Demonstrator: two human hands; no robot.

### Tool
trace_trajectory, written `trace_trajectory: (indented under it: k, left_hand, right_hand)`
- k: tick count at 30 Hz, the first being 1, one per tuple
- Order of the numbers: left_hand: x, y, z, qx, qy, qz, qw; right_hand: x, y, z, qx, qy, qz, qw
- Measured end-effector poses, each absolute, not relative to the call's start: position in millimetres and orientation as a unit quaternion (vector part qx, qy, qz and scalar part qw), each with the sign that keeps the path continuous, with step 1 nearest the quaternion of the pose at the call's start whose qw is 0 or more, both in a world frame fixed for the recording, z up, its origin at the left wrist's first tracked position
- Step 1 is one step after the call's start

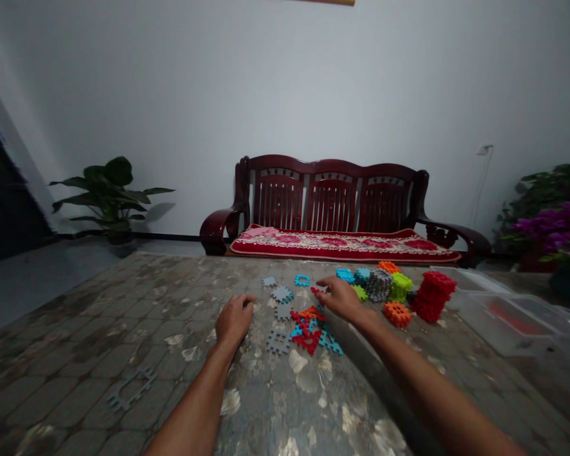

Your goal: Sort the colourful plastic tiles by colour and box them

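Note:
My right hand [341, 299] reaches over the table, its thumb and fingers closed on a red interlocking tile [318, 291]. Left of the loose pieces, my left hand [234, 320] rests on the tabletop, loosely curled with a gap between thumb and forefinger; nothing shows in it. Between the hands lies a heap of red tiles [308, 341], blue tiles [331, 342] and an orange tile [310, 313]. Beside it, grey tiles [278, 342] run in a loose column away from me. A blue frame-shaped tile [302, 280] lies farther back.
Sorted stacks stand to the right: red [433, 296], lime [401, 287], grey [379, 285], orange [398, 313]. Clear plastic boxes [503, 323] sit at the right edge. A grey frame piece [132, 388] lies near left. Behind the patterned table [180, 380] is a wooden bench [332, 190].

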State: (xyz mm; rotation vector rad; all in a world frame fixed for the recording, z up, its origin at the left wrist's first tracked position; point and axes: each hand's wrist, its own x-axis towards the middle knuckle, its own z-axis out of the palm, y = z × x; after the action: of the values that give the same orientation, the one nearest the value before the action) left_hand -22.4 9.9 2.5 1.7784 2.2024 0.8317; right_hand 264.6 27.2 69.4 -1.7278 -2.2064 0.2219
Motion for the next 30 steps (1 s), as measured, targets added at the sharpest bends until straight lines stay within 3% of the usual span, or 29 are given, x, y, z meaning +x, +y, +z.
trace_trajectory:
  k: [7,17,24,30]
  left_hand:
    - [-22.7,10.7,2.6,0.597,0.744,0.281,0.105]
    - [-22.8,10.6,4.1,0.601,0.743,0.278,0.101]
    - [-24.0,10.9,2.3,0.603,0.738,0.288,0.093]
    - [-25.4,12.8,0.2,0.607,0.740,0.274,0.092]
  right_hand:
    - [161.3,30.8,52.2,-0.603,-0.784,0.057,0.137]
    - [146.3,29.3,52.8,-0.630,-0.768,0.038,0.112]
    - [177.0,12.0,54.0,-0.609,-0.763,0.066,0.207]
    - [270.6,6.0,72.7,-0.649,-0.705,0.028,0.285]
